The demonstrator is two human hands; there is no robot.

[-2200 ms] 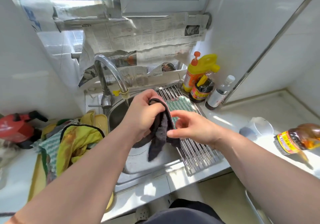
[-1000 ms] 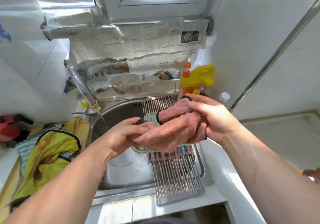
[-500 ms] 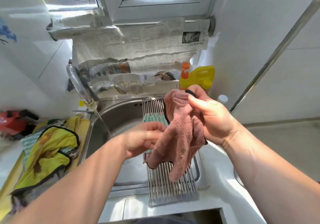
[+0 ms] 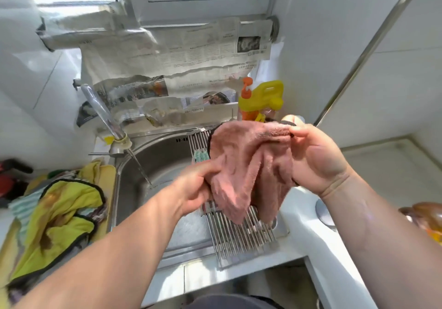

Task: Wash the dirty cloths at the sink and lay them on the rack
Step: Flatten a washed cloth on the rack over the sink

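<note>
A pink cloth with a dark edge (image 4: 251, 162) hangs spread between both hands above the metal roll-up rack (image 4: 236, 234), which lies across the right side of the steel sink (image 4: 157, 165). My right hand (image 4: 315, 158) pinches the cloth's upper right corner. My left hand (image 4: 198, 189) grips its lower left edge. A green patterned cloth (image 4: 199, 156) lies on the rack, mostly hidden behind the pink one. A heap of dirty cloths, the top one yellow and stained (image 4: 57, 215), sits left of the sink.
The tap (image 4: 105, 117) reaches over the sink's left rim, and a thin stream of water runs from it. A yellow soap bottle with an orange pump (image 4: 260, 98) stands behind the rack. Newspaper covers the back wall. A brown bottle (image 4: 425, 217) lies on the right counter.
The cloth was bunched between both hands a second ago. It has since been opened out: my right hand lifted its corner up and right, and my left hand took the lower edge.
</note>
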